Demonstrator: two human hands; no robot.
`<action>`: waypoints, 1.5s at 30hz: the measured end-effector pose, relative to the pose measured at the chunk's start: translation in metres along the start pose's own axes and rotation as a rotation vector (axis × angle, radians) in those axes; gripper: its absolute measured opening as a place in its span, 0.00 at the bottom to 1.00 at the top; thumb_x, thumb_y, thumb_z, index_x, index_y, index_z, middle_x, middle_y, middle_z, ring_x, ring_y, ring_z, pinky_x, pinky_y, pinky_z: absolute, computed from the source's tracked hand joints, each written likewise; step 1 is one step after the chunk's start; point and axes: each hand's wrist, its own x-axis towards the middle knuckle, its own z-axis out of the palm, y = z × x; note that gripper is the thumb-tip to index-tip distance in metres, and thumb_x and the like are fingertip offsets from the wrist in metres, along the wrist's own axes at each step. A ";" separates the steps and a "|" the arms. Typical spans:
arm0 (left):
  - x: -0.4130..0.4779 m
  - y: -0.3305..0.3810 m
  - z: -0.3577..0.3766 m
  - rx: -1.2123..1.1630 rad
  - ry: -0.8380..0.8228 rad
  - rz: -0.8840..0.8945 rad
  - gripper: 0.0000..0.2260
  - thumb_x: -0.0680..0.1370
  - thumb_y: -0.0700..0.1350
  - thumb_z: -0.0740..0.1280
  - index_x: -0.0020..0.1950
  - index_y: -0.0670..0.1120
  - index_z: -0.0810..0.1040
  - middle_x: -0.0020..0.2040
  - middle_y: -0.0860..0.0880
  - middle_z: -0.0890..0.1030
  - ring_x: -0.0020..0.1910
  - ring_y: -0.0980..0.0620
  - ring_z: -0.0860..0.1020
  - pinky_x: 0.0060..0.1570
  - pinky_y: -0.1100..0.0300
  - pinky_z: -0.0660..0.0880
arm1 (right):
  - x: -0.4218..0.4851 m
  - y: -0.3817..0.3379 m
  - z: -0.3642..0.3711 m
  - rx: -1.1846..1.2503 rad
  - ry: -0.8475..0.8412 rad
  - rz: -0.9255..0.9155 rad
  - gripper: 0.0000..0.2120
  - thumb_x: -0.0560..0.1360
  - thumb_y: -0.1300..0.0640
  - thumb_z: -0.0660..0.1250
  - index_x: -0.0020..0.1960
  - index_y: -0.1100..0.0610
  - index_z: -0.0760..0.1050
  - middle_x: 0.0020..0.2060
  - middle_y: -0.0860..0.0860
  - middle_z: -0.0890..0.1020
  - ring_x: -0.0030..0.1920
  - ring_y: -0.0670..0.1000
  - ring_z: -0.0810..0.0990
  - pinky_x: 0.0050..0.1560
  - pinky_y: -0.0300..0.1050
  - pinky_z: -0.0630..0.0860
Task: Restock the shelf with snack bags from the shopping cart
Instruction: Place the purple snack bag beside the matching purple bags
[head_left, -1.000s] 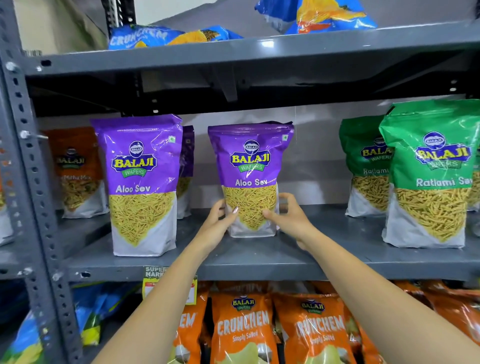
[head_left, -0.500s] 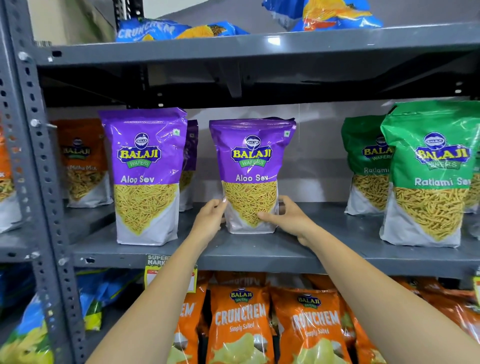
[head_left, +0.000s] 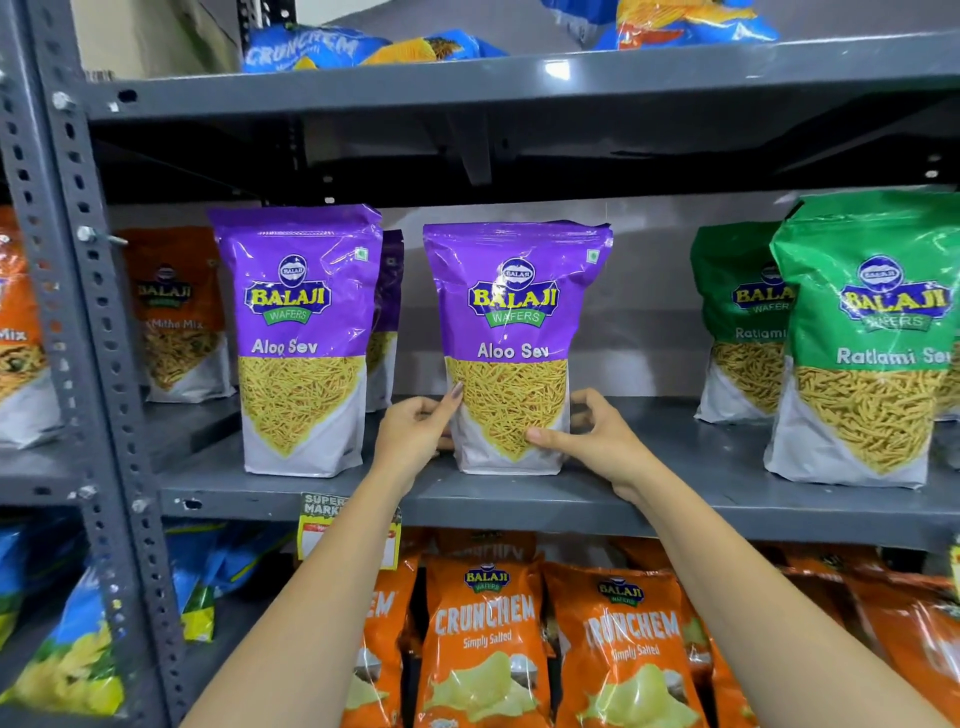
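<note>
At the centre of the frame, the purple Aloo Sev bag (head_left: 514, 348) stands upright on the grey middle shelf (head_left: 675, 499), with the left hand (head_left: 415, 428) and right hand (head_left: 597, 439) clasping its lower sides, fingers closed against it.

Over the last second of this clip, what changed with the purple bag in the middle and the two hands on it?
The middle purple bag came forward toward the shelf edge, drawn by both hands, and now stands about level with the purple bag on its left. The left hand and right hand kept their hold on its lower sides. The green bags and the orange bags below stayed put.
</note>
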 end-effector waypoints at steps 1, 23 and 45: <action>0.000 -0.001 0.000 -0.013 0.003 -0.003 0.27 0.72 0.61 0.69 0.44 0.34 0.80 0.33 0.46 0.83 0.28 0.57 0.82 0.29 0.66 0.77 | 0.000 0.000 0.000 -0.003 0.004 -0.001 0.37 0.49 0.37 0.82 0.53 0.46 0.73 0.49 0.48 0.83 0.51 0.48 0.83 0.48 0.46 0.83; 0.000 0.020 -0.002 -0.227 -0.033 0.126 0.23 0.73 0.60 0.68 0.62 0.48 0.76 0.59 0.53 0.80 0.59 0.55 0.77 0.59 0.55 0.73 | 0.013 -0.042 -0.022 0.060 -0.001 0.012 0.56 0.49 0.34 0.77 0.73 0.45 0.61 0.66 0.49 0.74 0.64 0.51 0.76 0.56 0.54 0.73; -0.029 0.014 -0.095 0.321 0.669 0.814 0.09 0.79 0.45 0.63 0.46 0.42 0.81 0.46 0.47 0.79 0.46 0.48 0.76 0.44 0.55 0.73 | -0.032 -0.052 0.047 -0.007 0.706 -0.795 0.17 0.77 0.56 0.64 0.65 0.49 0.68 0.54 0.40 0.74 0.56 0.44 0.76 0.55 0.44 0.75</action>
